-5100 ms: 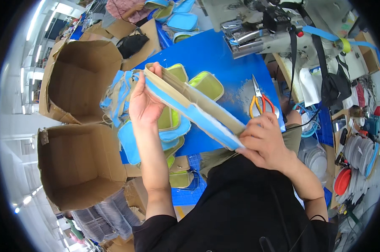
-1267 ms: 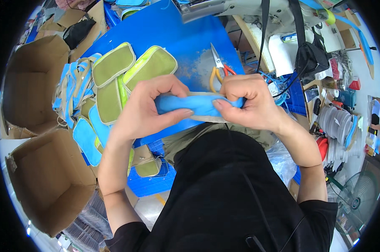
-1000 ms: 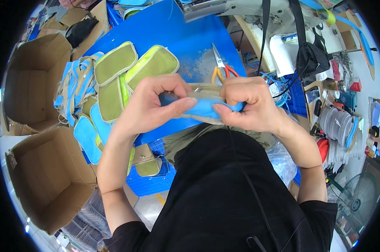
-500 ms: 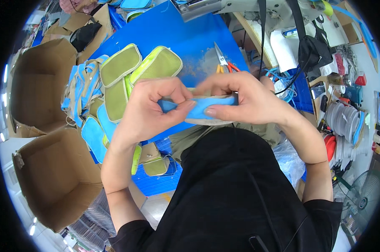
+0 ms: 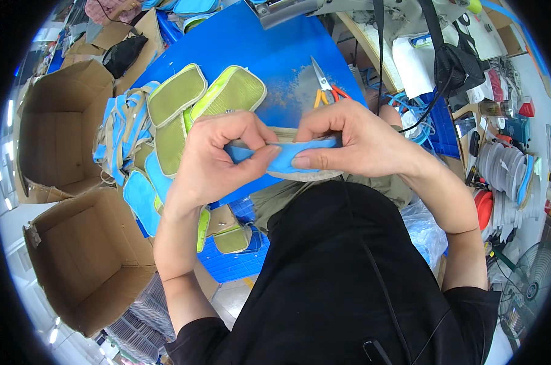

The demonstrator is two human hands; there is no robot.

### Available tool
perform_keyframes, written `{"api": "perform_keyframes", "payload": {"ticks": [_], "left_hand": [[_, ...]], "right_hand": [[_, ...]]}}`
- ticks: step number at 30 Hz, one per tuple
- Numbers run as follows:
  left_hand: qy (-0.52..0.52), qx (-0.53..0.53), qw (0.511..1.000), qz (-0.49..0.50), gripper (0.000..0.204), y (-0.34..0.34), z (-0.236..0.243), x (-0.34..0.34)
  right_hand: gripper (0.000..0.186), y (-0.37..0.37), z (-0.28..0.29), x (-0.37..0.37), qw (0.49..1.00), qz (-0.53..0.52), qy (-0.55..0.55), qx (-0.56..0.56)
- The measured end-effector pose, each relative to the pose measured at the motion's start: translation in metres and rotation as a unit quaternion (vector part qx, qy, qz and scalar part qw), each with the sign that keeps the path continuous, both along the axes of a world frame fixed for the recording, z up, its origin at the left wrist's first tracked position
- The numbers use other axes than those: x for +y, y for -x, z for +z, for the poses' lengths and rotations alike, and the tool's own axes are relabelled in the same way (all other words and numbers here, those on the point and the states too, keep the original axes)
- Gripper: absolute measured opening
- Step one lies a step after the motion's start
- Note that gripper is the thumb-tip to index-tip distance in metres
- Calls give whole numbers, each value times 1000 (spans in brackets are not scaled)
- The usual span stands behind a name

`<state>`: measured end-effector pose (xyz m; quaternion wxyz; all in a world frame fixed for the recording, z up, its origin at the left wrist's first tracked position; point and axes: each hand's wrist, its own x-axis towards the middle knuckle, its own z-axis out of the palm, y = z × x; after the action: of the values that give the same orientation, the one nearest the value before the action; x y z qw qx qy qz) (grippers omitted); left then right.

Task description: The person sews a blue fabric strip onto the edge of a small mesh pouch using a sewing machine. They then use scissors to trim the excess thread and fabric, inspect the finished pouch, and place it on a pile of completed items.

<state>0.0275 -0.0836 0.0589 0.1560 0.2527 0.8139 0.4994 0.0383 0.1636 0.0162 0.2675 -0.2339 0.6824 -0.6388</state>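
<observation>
Between both hands, in front of my chest, is a small blue fabric pouch (image 5: pixel 286 159) with a beige edge, bent open along its length. My left hand (image 5: pixel 224 155) pinches its left end between thumb and fingers. At the right end my right hand (image 5: pixel 351 143) grips it, the thumb flat along the blue side and the fingers behind. Several green mesh pouches (image 5: pixel 177 94) with pale binding lie just beyond my left hand. Blue pouches (image 5: pixel 143 198) lie beside my left forearm. Scissors (image 5: pixel 324 85) with orange handles rest on the blue table beyond my right hand.
Two open cardboard boxes (image 5: pixel 29 146) stand at the left. A bundle of blue and beige strips (image 5: pixel 120 131) lies by the pouches on the blue table (image 5: pixel 275 55). Machine parts (image 5: pixel 287 12) overhang the far edge. A fan (image 5: pixel 534 283) stands at the lower right.
The right fingers, blurred before, now hold still on the pouch's far edge. Both hands keep their grip, and the beige far rim shows more.
</observation>
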Motion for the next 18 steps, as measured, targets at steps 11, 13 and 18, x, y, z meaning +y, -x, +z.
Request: {"api": "perform_keyframes", "payload": {"ticks": [11, 13, 18], "left_hand": [[-5, -7, 1000, 7, 18, -1, -3, -3], [-11, -12, 1000, 7, 19, -1, -6, -5], [-110, -84, 990, 22, 22, -1, -24, -12]], "right_hand": [[24, 1, -6, -5, 1000, -2, 16, 4], [25, 1, -7, -5, 999, -8, 22, 26], [24, -1, -6, -6, 998, -19, 40, 46]]}}
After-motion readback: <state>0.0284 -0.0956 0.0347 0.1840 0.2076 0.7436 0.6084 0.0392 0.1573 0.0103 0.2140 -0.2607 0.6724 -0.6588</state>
